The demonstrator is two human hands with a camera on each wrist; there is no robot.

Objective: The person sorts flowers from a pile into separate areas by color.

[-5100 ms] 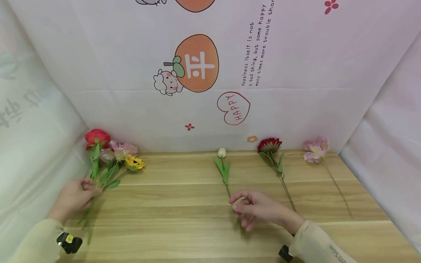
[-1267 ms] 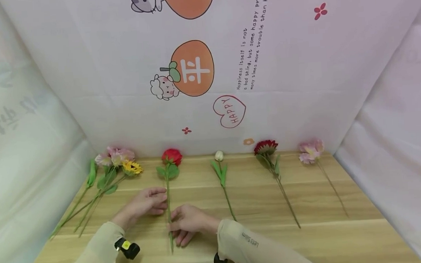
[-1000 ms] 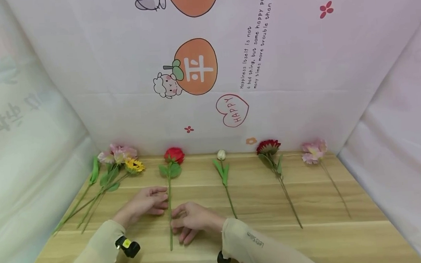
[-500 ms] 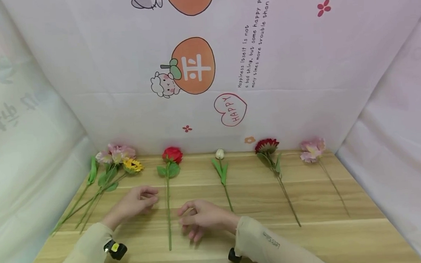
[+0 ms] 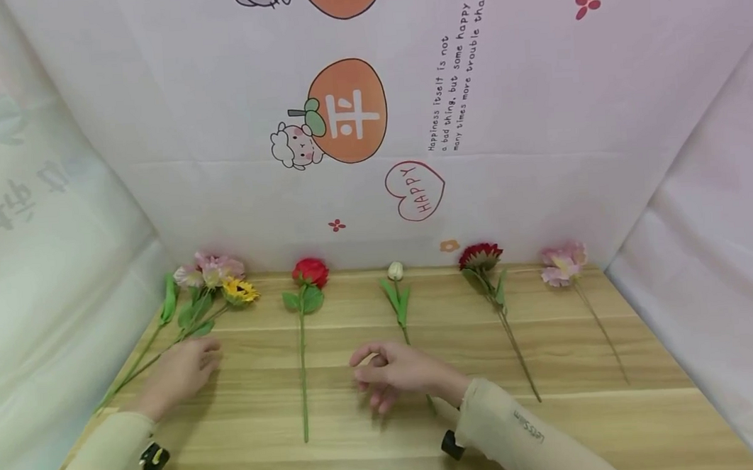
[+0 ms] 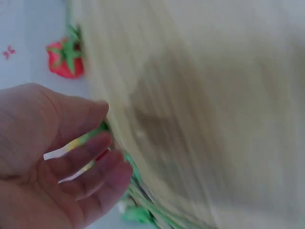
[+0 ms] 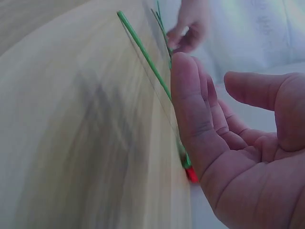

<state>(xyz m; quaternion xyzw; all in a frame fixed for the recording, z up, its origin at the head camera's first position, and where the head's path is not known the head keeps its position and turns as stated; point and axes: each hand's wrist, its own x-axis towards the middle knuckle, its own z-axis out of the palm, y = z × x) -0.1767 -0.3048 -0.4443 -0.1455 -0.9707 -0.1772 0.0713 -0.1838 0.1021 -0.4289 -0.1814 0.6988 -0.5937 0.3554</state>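
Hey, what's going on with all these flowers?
Someone's left hand is beside a bunch of flowers, and their right hand is by the stem of a white flower. Neither hand seems to hold anything right now. A red flower, that white one, a dark red flower and a single pink flower lie apart in a row on the table.

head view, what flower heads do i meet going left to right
Pink cluster → red rose → white tulip → dark red bloom → lone pink bloom
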